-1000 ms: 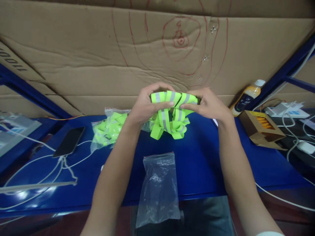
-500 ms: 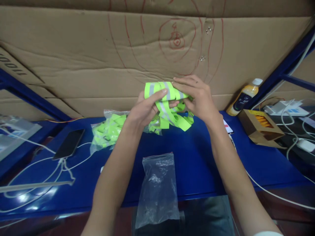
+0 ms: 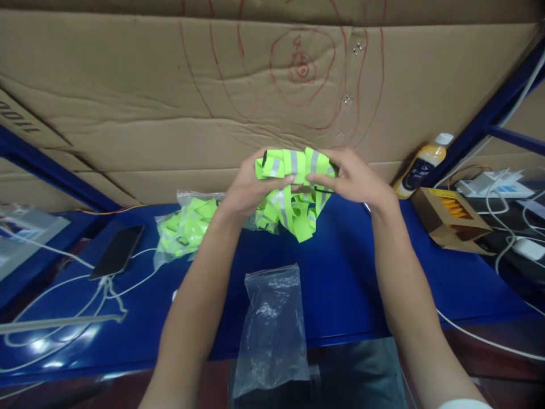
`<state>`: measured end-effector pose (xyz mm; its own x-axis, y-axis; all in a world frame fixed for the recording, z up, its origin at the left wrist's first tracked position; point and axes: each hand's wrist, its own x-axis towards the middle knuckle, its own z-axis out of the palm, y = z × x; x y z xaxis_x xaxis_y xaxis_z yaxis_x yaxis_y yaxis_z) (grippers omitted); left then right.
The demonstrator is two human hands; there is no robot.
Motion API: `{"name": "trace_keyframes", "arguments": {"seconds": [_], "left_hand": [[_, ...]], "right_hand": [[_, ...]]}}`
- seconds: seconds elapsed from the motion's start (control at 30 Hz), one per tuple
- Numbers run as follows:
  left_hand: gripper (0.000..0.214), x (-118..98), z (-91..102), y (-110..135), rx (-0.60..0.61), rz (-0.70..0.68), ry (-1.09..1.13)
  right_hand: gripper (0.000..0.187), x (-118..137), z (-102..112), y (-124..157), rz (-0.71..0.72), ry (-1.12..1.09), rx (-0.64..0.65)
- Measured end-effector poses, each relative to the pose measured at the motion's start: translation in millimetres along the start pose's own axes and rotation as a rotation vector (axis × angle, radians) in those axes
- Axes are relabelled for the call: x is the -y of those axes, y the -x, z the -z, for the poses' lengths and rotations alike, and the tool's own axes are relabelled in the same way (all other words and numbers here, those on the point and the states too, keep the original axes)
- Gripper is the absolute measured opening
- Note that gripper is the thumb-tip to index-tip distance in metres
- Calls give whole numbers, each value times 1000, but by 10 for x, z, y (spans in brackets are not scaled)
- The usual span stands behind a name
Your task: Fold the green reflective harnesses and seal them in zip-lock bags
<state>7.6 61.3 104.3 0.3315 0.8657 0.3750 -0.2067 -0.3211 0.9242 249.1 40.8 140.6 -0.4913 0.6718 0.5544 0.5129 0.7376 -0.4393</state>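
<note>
Between my two hands is a bundle of neon-yellow reflective straps [image 3: 293,165] with silver stripes, held above the blue table. My left hand [image 3: 249,184] grips its left end, thumb across the front. My right hand [image 3: 351,176] closes on the right end, thumb also on the front; the fingers behind the bundle are hidden. Loose strap ends dangle below. A clear zip bag [image 3: 187,224] filled with similar neon straps lies left of the bundle. Nearer me, an unfilled clear zip bag [image 3: 272,324] hangs over the table's front edge.
On the left a phone [image 3: 117,251] rests among white cables. To the right stand a drink bottle [image 3: 421,167], an open cardboard box [image 3: 447,218] with orange contents, and a white power strip [image 3: 494,190]. A cardboard panel [image 3: 149,108] with red rings backs the blue table [image 3: 344,289].
My right hand has shifted slightly down and right, its thumb coming to the front of the straps. The bundle has been turned and gathered, and its hanging ends now drop lower.
</note>
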Motion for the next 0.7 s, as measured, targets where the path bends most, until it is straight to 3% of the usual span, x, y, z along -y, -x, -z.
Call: {"name": "trace_keyframes", "arguments": {"seconds": [0.1,0.3,0.5,0.6,0.7], "left_hand": [[47,7,-62,-1,-21,46,-6],[51,-136,-40,-10,30,142,189],[49,-211,9,13,-13,92,179],[56,-224,85,46,66,77,99],[60,-199,146,58,141,47,13]], "right_hand": [[34,40,2,5,37,49,-121],[61,43,-158,-63,163,170,-229],[63,59,-132,-65,251,86,-109],[57,77,-18,-17,240,24,-66],[63,60,56,19,152,26,-65]]}}
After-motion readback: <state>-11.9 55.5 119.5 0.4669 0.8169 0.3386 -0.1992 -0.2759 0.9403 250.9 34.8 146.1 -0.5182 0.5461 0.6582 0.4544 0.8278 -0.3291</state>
